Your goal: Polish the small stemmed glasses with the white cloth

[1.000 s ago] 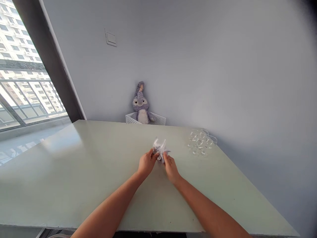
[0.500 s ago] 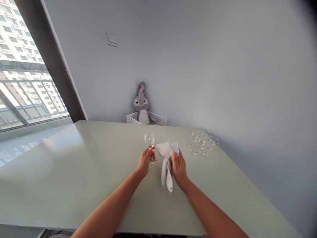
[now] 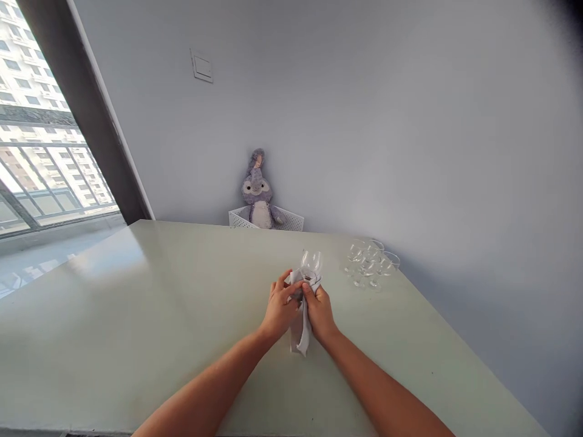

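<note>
A clear stemmed wine glass [image 3: 312, 261] stands bowl-up between my hands, just over the table. A white cloth [image 3: 300, 334] is gathered around its lower part, hiding the stem and foot, with one end hanging down. My right hand [image 3: 319, 308] is closed on the cloth and the wrapped glass, thumb on the near side. My left hand [image 3: 281, 308] meets it from the left, its fingers bent and pinching the cloth near the stem.
Several more stemmed glasses [image 3: 370, 262] are grouped at the right edge of the pale green table [image 3: 182, 303]. Behind the far edge, a plush rabbit [image 3: 259, 197] sits in a white perforated basket [image 3: 290, 222] against the wall. A window [image 3: 50, 139] is on the left.
My right hand has brought the cloth to the glass and now wraps it. The glass has moved right, and my left hand has shifted from its stem to the cloth.
</note>
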Tool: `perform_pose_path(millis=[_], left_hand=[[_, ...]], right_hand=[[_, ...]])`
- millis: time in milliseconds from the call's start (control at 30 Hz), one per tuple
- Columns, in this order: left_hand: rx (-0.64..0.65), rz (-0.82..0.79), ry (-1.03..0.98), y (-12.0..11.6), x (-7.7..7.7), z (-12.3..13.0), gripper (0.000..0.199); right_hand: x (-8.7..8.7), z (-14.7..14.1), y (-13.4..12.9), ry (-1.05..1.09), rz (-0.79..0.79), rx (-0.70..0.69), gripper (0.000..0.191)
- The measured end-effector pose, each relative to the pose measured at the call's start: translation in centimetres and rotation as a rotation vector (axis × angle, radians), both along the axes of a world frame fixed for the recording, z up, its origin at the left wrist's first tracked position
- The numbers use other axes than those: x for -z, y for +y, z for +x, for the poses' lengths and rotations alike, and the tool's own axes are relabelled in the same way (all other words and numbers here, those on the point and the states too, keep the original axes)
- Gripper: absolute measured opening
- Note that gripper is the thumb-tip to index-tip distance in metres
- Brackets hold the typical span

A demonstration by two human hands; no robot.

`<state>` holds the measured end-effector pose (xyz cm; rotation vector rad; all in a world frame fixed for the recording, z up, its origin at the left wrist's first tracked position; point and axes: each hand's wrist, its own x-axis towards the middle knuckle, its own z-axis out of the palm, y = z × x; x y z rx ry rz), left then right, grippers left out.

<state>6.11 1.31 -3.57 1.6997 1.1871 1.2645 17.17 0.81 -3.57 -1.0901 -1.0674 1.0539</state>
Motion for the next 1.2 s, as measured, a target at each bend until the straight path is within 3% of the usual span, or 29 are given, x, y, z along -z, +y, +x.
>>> perform_pose_path(millis=[67,167,267,367,433,533,700,833,933,1033,1100,1200], left_hand=[[0.020,-0.044,-0.084,0.4,-1.0,-1.0,0.032],[0.128,-0.212,-0.343,0.9,-1.9,-2.3,0.052],[0.176,-0.364,-0.511,1.1,-1.9,-2.8,0.054],[0.166,-0.400,-0.608,1.2,-1.6,-2.7,0.050],[0.131,-0.390,-0.669,1.3,-1.4,-2.6,0.048],[0.069,-0.328,-0.744,1.5,-1.3,-2.4,0.044],[0.097,-0.105,-0.726,0.8,-1.4,-1.8,0.049],[0.071,0.074,-0.574,0.2,-2.1,-1.7,0.053],[-0.038,0.291,-0.446,0.4,-2.4,-2.3,0.050],[-0.164,0.523,-0.301,0.9,-2.3,-3.4,0.054],[-0.212,0.622,-0.218,1.1,-2.1,-3.8,0.057],[-0.214,0.650,-0.135,0.9,-1.6,-3.7,0.062]], right_hand=[[-0.2,0.5,0.2,-0.064,-0.042,-0.030,0.036],[-0.3,0.8,0.2,-0.377,-0.003,-0.135,0.032],[-0.1,0.9,0.1,-0.755,0.148,-0.082,0.029],[0.0,1.4,0.4,-0.847,0.259,-0.005,0.028],[0.1,1.8,0.9,-0.744,0.247,0.078,0.030],[0.2,2.1,1.4,-0.417,0.079,0.167,0.035],[0.5,0.1,0.9,0.210,-0.104,-0.050,0.032],[0.6,-1.5,0.0,0.330,-0.179,-0.089,0.028],[0.8,-2.1,-0.7,0.181,-0.182,-0.239,0.030],[0.9,-1.9,-1.1,-0.224,-0.113,-0.358,0.033],[0.6,-1.2,-1.2,-0.555,-0.032,-0.254,0.035],[-0.3,0.2,-0.9,-0.868,0.089,0.040,0.035]])
